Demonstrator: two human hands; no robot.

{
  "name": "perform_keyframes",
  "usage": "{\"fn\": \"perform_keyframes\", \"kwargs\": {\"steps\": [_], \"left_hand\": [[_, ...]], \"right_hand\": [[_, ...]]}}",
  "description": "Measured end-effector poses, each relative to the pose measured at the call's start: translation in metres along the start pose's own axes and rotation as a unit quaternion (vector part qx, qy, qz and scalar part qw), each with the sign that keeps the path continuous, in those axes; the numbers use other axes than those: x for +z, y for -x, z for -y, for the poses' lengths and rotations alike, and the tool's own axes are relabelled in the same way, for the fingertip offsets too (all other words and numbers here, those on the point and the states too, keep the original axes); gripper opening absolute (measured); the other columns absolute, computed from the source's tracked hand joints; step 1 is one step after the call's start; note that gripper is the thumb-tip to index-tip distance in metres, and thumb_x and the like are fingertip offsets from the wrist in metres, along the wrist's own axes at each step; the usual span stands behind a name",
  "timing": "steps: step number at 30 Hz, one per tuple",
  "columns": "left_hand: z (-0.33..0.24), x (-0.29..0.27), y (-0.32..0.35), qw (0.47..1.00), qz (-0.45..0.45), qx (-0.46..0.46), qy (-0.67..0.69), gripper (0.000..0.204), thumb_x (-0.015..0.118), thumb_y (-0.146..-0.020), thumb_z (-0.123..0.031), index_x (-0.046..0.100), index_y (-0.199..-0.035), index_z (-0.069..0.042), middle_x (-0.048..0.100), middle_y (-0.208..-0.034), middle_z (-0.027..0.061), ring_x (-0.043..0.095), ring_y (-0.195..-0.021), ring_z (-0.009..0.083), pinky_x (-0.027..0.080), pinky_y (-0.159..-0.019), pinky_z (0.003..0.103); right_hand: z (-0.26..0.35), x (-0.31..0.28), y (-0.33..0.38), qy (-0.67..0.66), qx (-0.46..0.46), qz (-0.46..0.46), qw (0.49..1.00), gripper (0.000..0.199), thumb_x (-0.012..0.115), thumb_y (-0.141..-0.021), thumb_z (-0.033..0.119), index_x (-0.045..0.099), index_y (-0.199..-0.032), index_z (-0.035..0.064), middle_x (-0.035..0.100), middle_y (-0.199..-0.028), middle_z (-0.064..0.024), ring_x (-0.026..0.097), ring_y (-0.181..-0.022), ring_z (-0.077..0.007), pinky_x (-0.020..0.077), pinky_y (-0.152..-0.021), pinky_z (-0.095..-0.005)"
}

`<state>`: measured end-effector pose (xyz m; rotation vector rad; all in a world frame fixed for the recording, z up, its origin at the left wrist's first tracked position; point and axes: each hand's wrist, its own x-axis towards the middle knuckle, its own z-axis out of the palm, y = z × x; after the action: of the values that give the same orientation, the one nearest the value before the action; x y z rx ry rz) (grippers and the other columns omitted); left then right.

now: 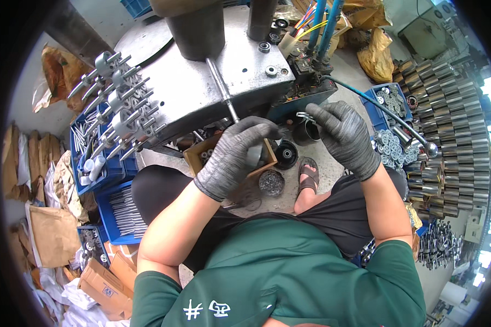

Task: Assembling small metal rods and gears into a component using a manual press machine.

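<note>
My left hand (237, 150), in a grey glove, has its fingers curled beside the lower end of a slim steel shaft (219, 82). That shaft slants down from under the thick dark ram (196, 32) across the pale metal press table (191, 87). A blurred grey shape shows under the left fingers, so what they hold is unclear. My right hand (346, 139), gloved too, pinches a small shiny metal part (305, 116) between thumb and fingertips, over a dark round container (306, 132). Its exact kind is too small to tell.
Grey rotors on shafts (125, 103) stand at the table's left. Blue bins (120, 212) of shafts are below them. Several bearings (264, 47) lie on the table's right edge. A ball-ended lever (431, 149) juts out at right, near stacked metal cylinders (447, 136). A cardboard box (193, 158) stands below.
</note>
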<state>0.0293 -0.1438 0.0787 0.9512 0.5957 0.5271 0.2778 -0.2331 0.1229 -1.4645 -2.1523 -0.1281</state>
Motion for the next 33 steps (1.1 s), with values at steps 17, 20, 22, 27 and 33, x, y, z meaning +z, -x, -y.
{"fn": "perform_keyframes", "kwargs": {"steps": [17,20,22,27,33], "left_hand": [[0.008,-0.002,-0.003,0.992,-0.082,-0.016,0.089,0.018,0.063,-0.097,-0.021,0.069,-0.1,-0.004,0.065,-0.085,0.0023,0.059,-0.07,0.0096,0.049,-0.069,0.023],[0.013,-0.018,-0.009,0.984,-0.165,0.033,0.06,0.017,0.061,-0.098,-0.02,0.067,-0.093,-0.005,0.063,-0.083,0.0024,0.06,-0.071,0.0105,0.049,-0.068,0.024],[0.018,-0.021,-0.008,0.97,-0.081,0.183,-0.136,0.018,0.06,-0.1,-0.022,0.066,-0.092,-0.006,0.063,-0.081,0.0023,0.06,-0.07,0.0125,0.049,-0.065,0.027],[0.042,0.008,0.008,0.852,0.104,0.047,-0.511,0.034,0.069,-0.092,-0.035,0.071,-0.098,-0.001,0.068,-0.088,0.0244,0.068,-0.088,0.0435,0.054,-0.081,0.049],[0.089,-0.007,0.003,0.784,0.197,0.013,-0.589,0.04,0.071,-0.08,-0.025,0.074,-0.116,-0.007,0.073,-0.101,0.0222,0.071,-0.098,0.0379,0.056,-0.089,0.045]], "right_hand": [[0.016,0.024,-0.02,0.012,-0.067,0.042,0.997,0.05,0.071,-0.078,0.004,0.067,-0.127,0.0125,0.065,-0.093,-0.0117,0.064,-0.081,-0.0311,0.0549,-0.072,-0.0416],[0.01,0.029,-0.032,-0.086,0.074,-0.031,0.993,0.047,0.068,-0.082,0.001,0.067,-0.128,0.0096,0.064,-0.091,-0.014,0.065,-0.081,-0.0329,0.0554,-0.075,-0.0426],[-0.006,0.032,-0.052,-0.089,0.172,0.02,0.981,0.045,0.066,-0.084,0.006,0.068,-0.129,0.0073,0.068,-0.102,-0.0178,0.069,-0.094,-0.0345,0.056,-0.084,-0.0404],[-0.053,0.085,-0.121,-0.027,0.2,0.075,0.976,0.047,0.065,-0.083,0.016,0.067,-0.13,0.0062,0.069,-0.115,-0.0226,0.068,-0.108,-0.0386,0.0536,-0.097,-0.0433],[-0.07,0.126,-0.205,0.064,0.272,0.143,0.95,0.04,0.064,-0.082,0.025,0.074,-0.115,0.0057,0.07,-0.116,-0.0247,0.068,-0.11,-0.0383,0.0531,-0.099,-0.0446]]}}
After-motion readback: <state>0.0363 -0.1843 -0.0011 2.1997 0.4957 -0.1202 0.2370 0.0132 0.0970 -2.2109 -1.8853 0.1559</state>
